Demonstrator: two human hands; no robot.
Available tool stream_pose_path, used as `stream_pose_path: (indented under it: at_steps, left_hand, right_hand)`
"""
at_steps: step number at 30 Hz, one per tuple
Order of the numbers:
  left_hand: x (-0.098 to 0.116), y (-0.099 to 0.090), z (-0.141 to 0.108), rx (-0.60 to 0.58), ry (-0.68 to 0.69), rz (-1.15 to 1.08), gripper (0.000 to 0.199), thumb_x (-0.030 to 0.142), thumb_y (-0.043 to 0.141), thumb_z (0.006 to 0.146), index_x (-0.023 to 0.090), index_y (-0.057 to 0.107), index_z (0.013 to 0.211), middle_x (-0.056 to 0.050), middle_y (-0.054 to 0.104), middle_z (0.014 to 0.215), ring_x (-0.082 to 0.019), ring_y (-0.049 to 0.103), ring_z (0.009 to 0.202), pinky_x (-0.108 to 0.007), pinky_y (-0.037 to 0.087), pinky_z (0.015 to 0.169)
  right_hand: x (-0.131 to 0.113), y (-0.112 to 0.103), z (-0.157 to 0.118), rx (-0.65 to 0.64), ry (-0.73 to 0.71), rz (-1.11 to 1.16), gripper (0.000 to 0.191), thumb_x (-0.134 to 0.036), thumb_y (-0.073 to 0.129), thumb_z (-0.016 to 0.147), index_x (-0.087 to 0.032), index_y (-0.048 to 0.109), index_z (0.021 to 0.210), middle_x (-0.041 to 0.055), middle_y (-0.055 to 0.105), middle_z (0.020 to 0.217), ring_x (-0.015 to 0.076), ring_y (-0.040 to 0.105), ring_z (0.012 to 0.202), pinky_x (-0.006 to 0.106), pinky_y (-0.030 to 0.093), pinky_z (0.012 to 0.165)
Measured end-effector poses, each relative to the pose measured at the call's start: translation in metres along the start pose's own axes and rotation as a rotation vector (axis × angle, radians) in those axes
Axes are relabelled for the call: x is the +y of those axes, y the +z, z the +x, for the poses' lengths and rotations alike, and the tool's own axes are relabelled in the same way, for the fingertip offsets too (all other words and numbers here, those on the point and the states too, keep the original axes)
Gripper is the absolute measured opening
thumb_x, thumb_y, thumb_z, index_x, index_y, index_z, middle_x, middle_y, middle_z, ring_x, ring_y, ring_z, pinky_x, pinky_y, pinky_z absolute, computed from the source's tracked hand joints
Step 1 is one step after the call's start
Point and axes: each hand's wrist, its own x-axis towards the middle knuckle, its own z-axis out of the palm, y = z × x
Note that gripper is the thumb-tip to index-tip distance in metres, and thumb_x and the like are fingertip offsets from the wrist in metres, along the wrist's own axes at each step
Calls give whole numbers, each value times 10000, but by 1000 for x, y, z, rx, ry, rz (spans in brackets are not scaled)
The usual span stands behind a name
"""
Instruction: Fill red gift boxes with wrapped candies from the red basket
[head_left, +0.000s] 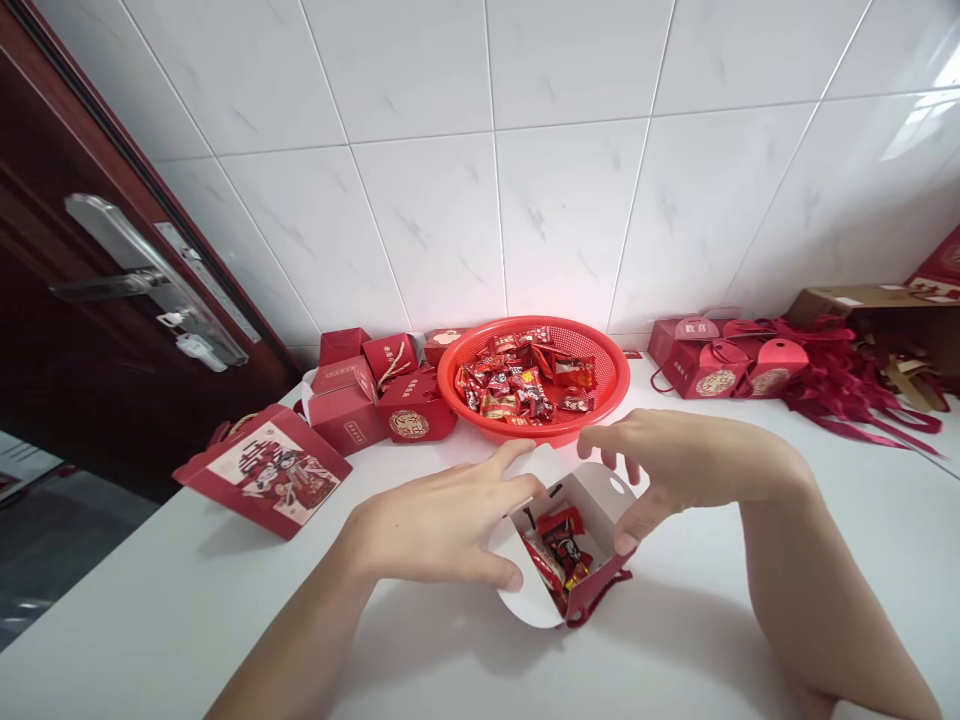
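Note:
An open gift box (pixel 600 570), red outside and white inside, sits on the table in front of me with its flaps spread. Several wrapped candies (pixel 562 545) in red, black and gold lie in it, and a dark red ribbon (pixel 600 600) runs along its near right side. My left hand (pixel 450 520) holds the box's left side, thumb on the near flap and index finger by the far edge. From the right, my right hand (pixel 667 470) is around the right flap, thumb at its near edge and fingers curled behind.
Beyond the box, a red plastic basket (pixel 534 432) holds wrapped candies. Closed red boxes (pixel 347 420) cluster to its left, near a picture-printed box (pixel 274 470). More red boxes (pixel 712 370), ribbons (pixel 840 375) and a cardboard carton (pixel 847 297) stand right. A tiled wall (pixel 420 220) rises behind; a door (pixel 97 330) is left.

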Motion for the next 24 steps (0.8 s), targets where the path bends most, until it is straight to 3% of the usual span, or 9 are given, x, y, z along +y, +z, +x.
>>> stream_pose_path:
  at_steps: [4, 9, 12, 15, 19, 24]
  left_hand:
    - [2, 1, 0, 63, 68, 2, 475, 393, 703, 820, 287, 581, 1266, -71, 353, 1560, -292, 623, 1133, -316, 510, 772]
    - [6, 3, 6, 86, 189, -23, 405, 463, 651, 898, 243, 597, 1235, -62, 623, 1289, -257, 632, 1085, -301, 479, 837]
    - [9, 5, 9, 53, 243, -80, 499, 582, 663, 867, 240, 613, 1228, -49, 683, 1172, -245, 647, 1024, -295, 466, 829]
    - [10, 10, 14, 31, 283, -75, 500, 592, 713, 819, 247, 651, 1176, -50, 686, 1125, -244, 645, 989, -295, 457, 805]
    - [11, 17, 25, 64, 226, 2, 279, 480, 670, 890, 234, 703, 1016, -45, 680, 1017, -236, 641, 918, -306, 431, 737]
    - [16, 26, 39, 180, 101, -47, 255, 461, 659, 870, 207, 669, 884, -46, 680, 989, -244, 642, 889, -330, 438, 724]
  right_hand:
    - [-6, 4, 4, 5, 23, -76, 598, -472, 777, 670, -218, 595, 1180, 62, 667, 988, 265, 639, 869, 298, 423, 631]
    - [-11, 14, 17, 45, 129, -212, 415, -444, 731, 712, -204, 608, 1027, 68, 633, 979, 279, 628, 889, 291, 381, 563]
    - [-10, 18, 27, 40, 104, -248, 443, -450, 765, 682, -199, 604, 1010, 77, 639, 1011, 292, 628, 923, 299, 392, 577]
    - [-8, 16, 31, 6, 63, -242, 487, -404, 808, 645, -202, 608, 1040, 84, 651, 1056, 287, 638, 926, 294, 403, 583]
    - [-5, 8, 28, 21, 5, -190, 425, -267, 731, 718, -217, 612, 1123, 76, 668, 1033, 249, 646, 865, 276, 392, 552]
    - [-3, 1, 21, 70, -92, -97, 307, -199, 639, 790, -214, 625, 1097, 53, 707, 946, 215, 658, 801, 268, 405, 568]
